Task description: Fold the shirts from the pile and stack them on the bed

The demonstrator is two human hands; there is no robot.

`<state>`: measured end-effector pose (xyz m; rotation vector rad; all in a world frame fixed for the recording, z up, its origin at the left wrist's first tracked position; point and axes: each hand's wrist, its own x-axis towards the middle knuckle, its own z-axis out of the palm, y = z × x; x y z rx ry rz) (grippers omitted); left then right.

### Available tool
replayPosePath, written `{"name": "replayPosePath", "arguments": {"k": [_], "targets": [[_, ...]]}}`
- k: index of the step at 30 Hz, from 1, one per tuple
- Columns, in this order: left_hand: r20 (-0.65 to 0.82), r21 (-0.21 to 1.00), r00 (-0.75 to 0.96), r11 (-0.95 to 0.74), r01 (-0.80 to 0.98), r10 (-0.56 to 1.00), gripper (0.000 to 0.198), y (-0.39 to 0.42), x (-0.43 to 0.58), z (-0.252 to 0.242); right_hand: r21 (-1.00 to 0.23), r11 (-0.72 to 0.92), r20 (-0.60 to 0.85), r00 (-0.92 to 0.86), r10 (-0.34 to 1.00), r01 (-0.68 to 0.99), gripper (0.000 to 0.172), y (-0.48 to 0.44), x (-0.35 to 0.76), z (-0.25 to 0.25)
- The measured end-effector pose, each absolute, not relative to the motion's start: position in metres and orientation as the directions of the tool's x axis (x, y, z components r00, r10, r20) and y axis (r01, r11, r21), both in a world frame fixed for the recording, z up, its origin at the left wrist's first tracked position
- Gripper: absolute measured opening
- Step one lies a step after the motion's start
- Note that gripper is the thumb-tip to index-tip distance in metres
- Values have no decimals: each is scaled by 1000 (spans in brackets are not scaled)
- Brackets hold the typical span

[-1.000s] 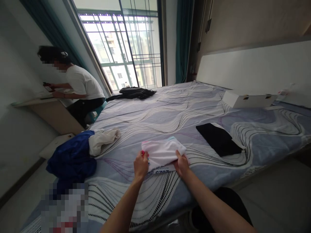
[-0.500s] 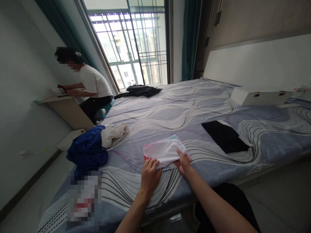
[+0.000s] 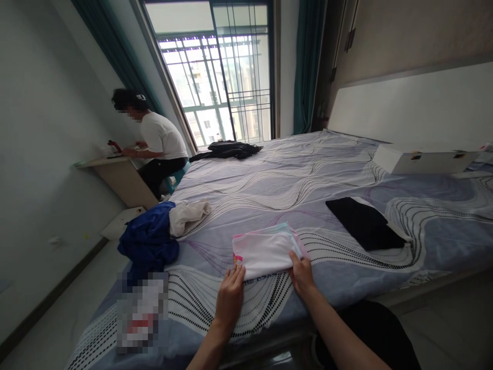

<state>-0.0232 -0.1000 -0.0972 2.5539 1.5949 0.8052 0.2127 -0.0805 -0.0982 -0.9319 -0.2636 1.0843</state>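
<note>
A folded white garment [image 3: 265, 248] with pink and pale blue edges lies near the front edge of the bed [image 3: 292, 180]. My left hand [image 3: 230, 297] rests flat on the sheet with its fingertips at the garment's near left corner, fingers stretched out. My right hand [image 3: 302, 275] pinches the garment's near right corner.
A folded black garment [image 3: 364, 222] lies to the right. A blue cloth [image 3: 150, 241] and a cream cloth [image 3: 188, 216] are heaped at the bed's left edge. Dark clothing [image 3: 229, 149] lies by the window. A white box [image 3: 421, 160] sits at the headboard. Another person [image 3: 159, 141] sits at a desk [image 3: 115, 174].
My left hand let go of the garment's left edge and opened flat on the sheet. The garment now lies flat on the bed. The view shifted.
</note>
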Motion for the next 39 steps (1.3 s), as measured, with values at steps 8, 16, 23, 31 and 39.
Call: {"name": "replayPosePath", "arguments": {"k": [8,16,23,31,39], "targets": [[444,329,597,-742,585,668,51,-87,-6,-61,-978,-176,-209,542,814,-112,50,-79,250,-69],[120,265,446,-462,846,887,57,-10,49,-55,-501,101,200,2,980,860,60,-42,184,-36],[96,169,236,-250,953,967,57,-1,31,-73,-303,108,79,-88,993,947,62,-12,198,-69],[62,143,138,-145,979,989,63,3,-10,-72,-255,-226,-14,230,973,940,56,6,235,-60],[83,127,139,-149,981,987,63,6,-10,-79,-326,336,139,-306,942,884,63,-28,164,-40]]}}
